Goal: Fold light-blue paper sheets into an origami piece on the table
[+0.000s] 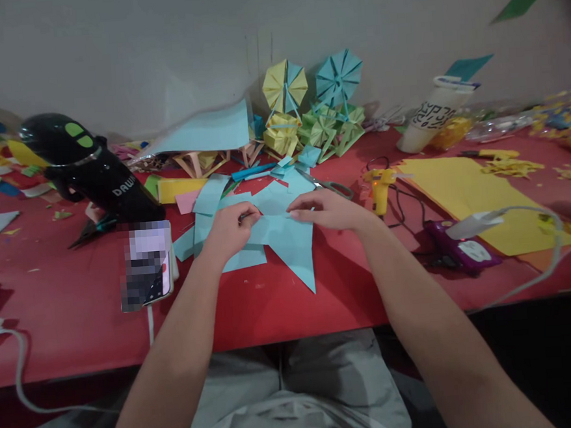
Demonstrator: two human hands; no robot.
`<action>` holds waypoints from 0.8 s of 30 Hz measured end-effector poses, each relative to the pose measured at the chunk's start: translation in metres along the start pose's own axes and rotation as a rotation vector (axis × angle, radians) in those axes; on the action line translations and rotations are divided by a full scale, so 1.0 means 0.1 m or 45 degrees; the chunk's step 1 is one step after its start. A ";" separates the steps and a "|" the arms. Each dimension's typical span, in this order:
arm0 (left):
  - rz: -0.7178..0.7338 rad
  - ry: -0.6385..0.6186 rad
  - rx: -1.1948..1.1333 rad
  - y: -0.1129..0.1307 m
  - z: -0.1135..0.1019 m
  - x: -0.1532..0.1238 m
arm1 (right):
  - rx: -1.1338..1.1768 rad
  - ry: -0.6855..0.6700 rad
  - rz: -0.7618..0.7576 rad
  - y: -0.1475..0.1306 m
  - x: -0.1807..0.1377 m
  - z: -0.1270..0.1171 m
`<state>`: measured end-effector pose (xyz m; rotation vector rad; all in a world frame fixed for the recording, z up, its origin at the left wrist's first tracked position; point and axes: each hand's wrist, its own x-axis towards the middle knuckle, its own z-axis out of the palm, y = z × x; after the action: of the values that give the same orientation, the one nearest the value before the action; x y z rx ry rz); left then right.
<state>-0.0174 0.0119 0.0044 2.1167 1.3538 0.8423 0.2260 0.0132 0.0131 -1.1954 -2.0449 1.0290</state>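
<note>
A light blue sheet of paper point(292, 243) lies in front of me with a pointed corner hanging toward the table's front edge. My left hand point(233, 225) pinches its upper left edge, the fingers curled. On the upper right edge my right hand point(325, 209) holds the same sheet between thumb and fingers. Beneath and around it are more light blue paper pieces point(240, 259). Just beyond my right hand lie scissors point(335, 186), partly covered by paper.
A phone point(145, 266) and black tumbler point(101, 168) stand left. Folded paper umbrellas point(338, 76) are at the back. To the right are a yellow glue gun point(379, 188), yellow sheets point(474, 194), a purple power strip point(464, 247) with a cable, and a white cup point(428, 116).
</note>
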 end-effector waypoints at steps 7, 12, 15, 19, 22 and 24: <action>0.064 -0.103 -0.047 0.03 0.06 -0.01 | -0.060 -0.164 -0.065 -0.01 0.05 0.17; 0.136 -0.146 -0.136 0.06 0.14 -0.02 | -0.121 -0.145 -0.138 -0.05 0.07 0.27; 0.074 -0.155 -0.126 0.02 0.16 -0.01 | -0.141 -0.135 -0.190 -0.06 0.07 0.29; 0.011 -0.133 -0.059 -0.03 0.10 0.00 | -0.120 -0.084 -0.197 -0.04 0.04 0.23; -0.011 -0.109 -0.034 -0.05 0.06 0.00 | -0.110 -0.057 -0.172 -0.04 0.02 0.17; -0.043 -0.107 -0.016 -0.04 0.05 0.00 | -0.107 -0.040 -0.146 -0.04 0.01 0.13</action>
<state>-0.0169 0.0129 -0.0020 2.0896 1.3340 0.7380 0.2137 0.0088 0.0089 -1.0956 -2.1730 0.9215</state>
